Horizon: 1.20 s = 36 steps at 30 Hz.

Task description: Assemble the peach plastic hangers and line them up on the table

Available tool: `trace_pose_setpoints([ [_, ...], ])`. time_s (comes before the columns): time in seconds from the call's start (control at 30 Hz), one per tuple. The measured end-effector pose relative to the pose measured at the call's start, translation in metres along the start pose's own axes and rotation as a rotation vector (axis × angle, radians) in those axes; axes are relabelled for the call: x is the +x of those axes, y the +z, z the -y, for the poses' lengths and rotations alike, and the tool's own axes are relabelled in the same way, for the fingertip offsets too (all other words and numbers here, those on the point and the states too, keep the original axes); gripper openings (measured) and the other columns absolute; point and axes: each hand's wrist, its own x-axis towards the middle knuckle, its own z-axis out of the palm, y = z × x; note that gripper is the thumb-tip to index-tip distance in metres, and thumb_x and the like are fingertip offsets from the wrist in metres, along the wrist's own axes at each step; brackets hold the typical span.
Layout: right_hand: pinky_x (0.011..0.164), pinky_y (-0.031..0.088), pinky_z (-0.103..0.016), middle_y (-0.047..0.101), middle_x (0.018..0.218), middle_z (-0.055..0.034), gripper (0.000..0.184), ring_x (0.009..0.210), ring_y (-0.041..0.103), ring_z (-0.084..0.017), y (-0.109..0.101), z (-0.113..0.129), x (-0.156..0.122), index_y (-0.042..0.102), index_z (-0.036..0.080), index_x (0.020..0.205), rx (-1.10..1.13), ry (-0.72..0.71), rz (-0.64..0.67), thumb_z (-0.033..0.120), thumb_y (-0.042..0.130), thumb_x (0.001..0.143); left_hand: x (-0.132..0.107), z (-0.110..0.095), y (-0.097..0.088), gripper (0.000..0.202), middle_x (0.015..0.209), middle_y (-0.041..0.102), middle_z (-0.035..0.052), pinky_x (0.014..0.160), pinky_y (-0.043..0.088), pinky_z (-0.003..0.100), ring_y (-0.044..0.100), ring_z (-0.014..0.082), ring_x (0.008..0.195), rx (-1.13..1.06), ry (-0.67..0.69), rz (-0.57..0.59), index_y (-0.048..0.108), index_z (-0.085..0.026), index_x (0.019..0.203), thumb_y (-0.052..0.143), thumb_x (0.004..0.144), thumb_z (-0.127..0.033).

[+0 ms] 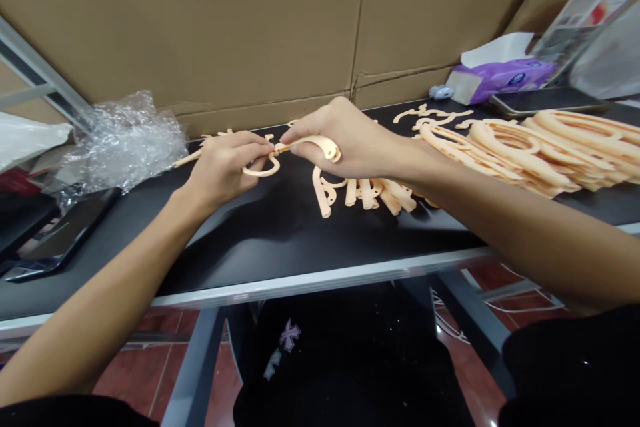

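Observation:
My left hand (226, 163) pinches a peach plastic hanger hook (269, 169), whose curved end shows below the fingers. Close beside it, my right hand (345, 127) grips a peach plastic hanger arm (326, 145) with small holes in its rounded end. The two parts meet between my fingertips above the table; whether they are joined I cannot tell. Below my right wrist lie several loose hanger arms (367, 193). More thin peach pieces (190, 157) lie behind my left hand, partly hidden.
Stacked hanger parts (550, 147) cover the table's right side. Behind them are a purple tissue pack (510, 77) and a dark flat device (547, 101). Clear plastic wrap (133, 140) and a black phone-like slab (65, 233) sit left. Cardboard (250, 27) stands along the back.

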Motion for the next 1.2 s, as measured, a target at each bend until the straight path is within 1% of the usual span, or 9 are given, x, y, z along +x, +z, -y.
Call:
trace_pose_setpoints([
  [0.13,0.102,0.044,-0.040,0.079,0.101,-0.0035,0.026,0.101,0.067,-0.024,0.003,-0.003,-0.001,0.077,0.025,0.111,0.009,-0.026,-0.002,0.031,0.057,0.096,-0.002,0.002,0.002,0.018,0.101,0.084,0.0073,0.071,0.063,0.034,0.080,0.0221,0.084,0.033,0.095,-0.062,0.082,-0.025,0.101,0.064,0.099,-0.025],
  [0.3,0.100,0.046,-0.041,0.077,0.089,-0.0052,0.032,0.090,0.067,-0.021,0.011,-0.014,0.002,0.079,0.019,0.112,-0.015,-0.170,-0.060,0.024,0.055,0.091,-0.003,0.002,0.004,0.019,0.099,0.084,0.0080,0.067,0.058,0.029,0.080,0.0205,0.081,0.071,0.190,-0.075,0.083,-0.018,0.105,0.065,0.099,-0.021],
  [0.37,0.096,0.047,-0.038,0.077,0.089,-0.0054,0.032,0.085,0.066,-0.019,0.013,-0.018,0.003,0.079,0.017,0.109,-0.006,-0.212,-0.092,0.021,0.054,0.089,-0.003,0.002,0.003,0.021,0.098,0.084,0.0079,0.066,0.057,0.027,0.079,0.0198,0.079,0.107,0.164,-0.050,0.083,-0.018,0.104,0.063,0.100,-0.023],
  [0.47,0.088,0.048,-0.033,0.078,0.092,-0.0053,0.034,0.079,0.064,-0.016,0.015,-0.021,0.005,0.080,0.015,0.106,0.002,-0.227,-0.103,0.017,0.051,0.089,-0.004,0.002,0.001,0.026,0.099,0.084,0.0074,0.065,0.055,0.028,0.079,0.0205,0.080,0.144,0.070,0.028,0.084,-0.022,0.105,0.060,0.100,-0.027],
  [0.57,0.083,0.048,-0.030,0.079,0.092,-0.0049,0.036,0.078,0.063,-0.015,0.017,-0.022,0.006,0.081,0.015,0.105,0.008,-0.220,-0.115,0.015,0.050,0.088,-0.005,0.002,0.000,0.028,0.099,0.084,0.0074,0.067,0.056,0.030,0.078,0.0215,0.080,0.149,0.030,0.054,0.085,-0.024,0.105,0.057,0.100,-0.029],
  [0.7,0.083,0.049,-0.029,0.078,0.089,-0.0036,0.032,0.079,0.063,-0.014,0.020,-0.024,0.008,0.082,0.016,0.100,0.042,-0.191,-0.148,0.017,0.052,0.088,-0.004,0.002,0.000,0.029,0.095,0.084,0.0065,0.068,0.057,0.030,0.078,0.0206,0.077,0.130,0.004,0.051,0.085,-0.024,0.103,0.057,0.099,-0.029],
  [0.87,0.082,0.049,-0.030,0.076,0.086,-0.0032,0.027,0.077,0.061,-0.014,0.021,-0.026,0.009,0.081,0.015,0.096,0.085,-0.159,-0.181,0.019,0.056,0.089,-0.002,0.000,0.000,0.028,0.091,0.084,0.0065,0.067,0.057,0.029,0.078,0.0208,0.076,0.115,-0.004,0.014,0.085,-0.023,0.099,0.058,0.097,-0.029],
  [1.07,0.078,0.048,-0.030,0.073,0.077,-0.0019,0.024,0.072,0.060,-0.013,0.021,-0.021,0.010,0.081,0.013,0.093,0.167,-0.073,-0.195,0.016,0.058,0.090,0.000,-0.002,-0.001,0.027,0.089,0.084,0.0058,0.065,0.057,0.029,0.079,0.0214,0.076,0.120,-0.017,0.017,0.085,-0.024,0.096,0.058,0.096,-0.029],
  [1.2,0.079,0.050,-0.030,0.073,0.076,-0.0034,0.021,0.074,0.062,-0.014,0.020,-0.015,0.009,0.081,0.012,0.088,0.250,-0.008,-0.193,0.014,0.060,0.090,0.000,-0.002,0.003,0.023,0.086,0.084,0.0039,0.064,0.056,0.029,0.078,0.0202,0.073,0.106,-0.006,-0.040,0.085,-0.025,0.093,0.062,0.096,-0.028],
])
